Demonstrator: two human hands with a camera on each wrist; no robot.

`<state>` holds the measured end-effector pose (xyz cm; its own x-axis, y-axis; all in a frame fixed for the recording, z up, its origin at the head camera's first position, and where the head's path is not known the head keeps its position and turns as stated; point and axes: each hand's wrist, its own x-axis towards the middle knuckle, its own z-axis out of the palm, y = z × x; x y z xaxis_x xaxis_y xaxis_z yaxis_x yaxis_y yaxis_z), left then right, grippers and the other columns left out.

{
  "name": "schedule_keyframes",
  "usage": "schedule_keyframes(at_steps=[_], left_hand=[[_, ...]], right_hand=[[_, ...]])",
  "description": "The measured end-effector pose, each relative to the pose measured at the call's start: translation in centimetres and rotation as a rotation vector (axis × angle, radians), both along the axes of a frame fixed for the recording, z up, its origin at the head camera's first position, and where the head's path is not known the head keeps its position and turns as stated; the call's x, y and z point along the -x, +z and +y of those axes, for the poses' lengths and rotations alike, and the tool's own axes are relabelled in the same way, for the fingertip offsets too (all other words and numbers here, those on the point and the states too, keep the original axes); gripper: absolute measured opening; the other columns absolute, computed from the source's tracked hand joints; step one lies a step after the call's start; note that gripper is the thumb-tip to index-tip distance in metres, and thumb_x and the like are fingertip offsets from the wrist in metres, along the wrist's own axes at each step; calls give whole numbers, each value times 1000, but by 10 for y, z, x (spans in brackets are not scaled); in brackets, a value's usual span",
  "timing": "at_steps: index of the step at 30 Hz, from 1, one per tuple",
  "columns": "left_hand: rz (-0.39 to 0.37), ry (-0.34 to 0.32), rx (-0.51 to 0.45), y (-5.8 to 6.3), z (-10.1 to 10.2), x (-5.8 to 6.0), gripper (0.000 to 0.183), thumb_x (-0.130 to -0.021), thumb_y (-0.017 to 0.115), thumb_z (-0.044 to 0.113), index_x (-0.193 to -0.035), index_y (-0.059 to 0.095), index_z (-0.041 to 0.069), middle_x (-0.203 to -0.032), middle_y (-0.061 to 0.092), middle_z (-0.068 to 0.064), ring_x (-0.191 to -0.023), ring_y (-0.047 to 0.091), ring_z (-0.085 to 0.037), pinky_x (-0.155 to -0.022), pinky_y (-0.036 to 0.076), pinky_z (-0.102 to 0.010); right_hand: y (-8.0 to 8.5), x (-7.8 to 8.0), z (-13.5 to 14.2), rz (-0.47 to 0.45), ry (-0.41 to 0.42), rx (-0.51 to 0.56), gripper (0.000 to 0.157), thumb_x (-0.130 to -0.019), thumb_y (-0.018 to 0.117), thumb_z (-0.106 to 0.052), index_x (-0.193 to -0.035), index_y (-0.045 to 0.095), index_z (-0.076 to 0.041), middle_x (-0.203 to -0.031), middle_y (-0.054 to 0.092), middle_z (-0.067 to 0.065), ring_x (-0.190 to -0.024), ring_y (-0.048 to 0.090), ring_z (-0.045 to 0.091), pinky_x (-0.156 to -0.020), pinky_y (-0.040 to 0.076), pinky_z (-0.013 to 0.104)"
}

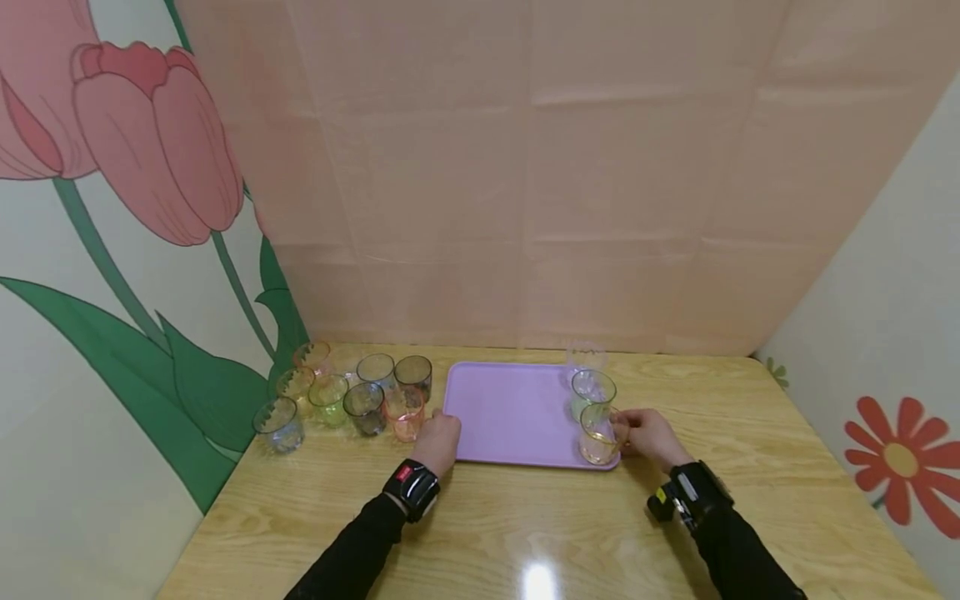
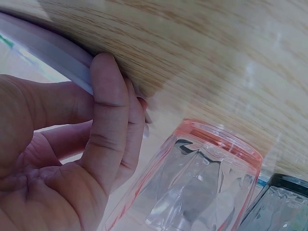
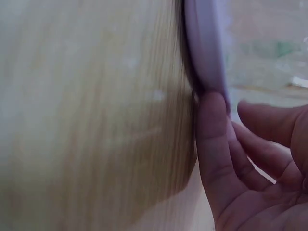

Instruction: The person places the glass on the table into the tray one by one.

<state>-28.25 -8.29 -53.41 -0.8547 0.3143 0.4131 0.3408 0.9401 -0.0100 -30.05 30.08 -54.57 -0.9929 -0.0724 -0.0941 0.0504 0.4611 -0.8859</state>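
Now the left hand point(image 1: 438, 442) pinches the purple tray point(image 1: 512, 414) between thumb and fingers; the right hand point(image 1: 652, 437) touches the opposite edge, its grip unclear.

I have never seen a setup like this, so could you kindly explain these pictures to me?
There is no robot here, just a person's bare hands. The wide picture comes from a camera worn on the head; the close-ups come from cameras on each wrist. On the wooden table lies a lilac tray, with three drinking glasses along its right end. A cluster of tinted glasses stands left of it. The left hand pinches the tray's left edge. The right hand touches its right edge; whether it grips, I cannot tell.
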Motion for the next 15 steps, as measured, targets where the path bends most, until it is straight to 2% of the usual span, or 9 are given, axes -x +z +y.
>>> schedule_keyframes(at_steps=[3, 8, 15], left_hand=[[12, -1, 4, 0, 0, -1, 5, -79, 72, -5, -75, 71, -3, -69, 55, -13, -54, 63, -27, -45, 53, -37], [32, -8, 5, -2, 0, 0, 6, -78, 73, -5, -73, 71, -3, -68, 55, -12, -52, 62, -26, -44, 53, -36], [-25, 1, -35, -1, -1, 0, 6, -80, 70, -7, -74, 71, -4, -71, 55, -14, -56, 64, -30, -46, 54, -39]], right_hand=[[1, 6, 2, -26, 4, -42, 32, -96, 61, -1, -119, 61, 20, -110, 67, 27, -79, 65, 17, -67, 61, 36], [-1, 13, 2, -74, -47, -108, 29, -91, 68, -3, -115, 68, 13, -101, 67, 16, -72, 64, 15, -62, 60, 34], [-2, 16, 1, -77, -75, -126, 23, -87, 78, -10, -103, 73, 6, -90, 64, 6, -68, 64, 15, -59, 59, 33]])
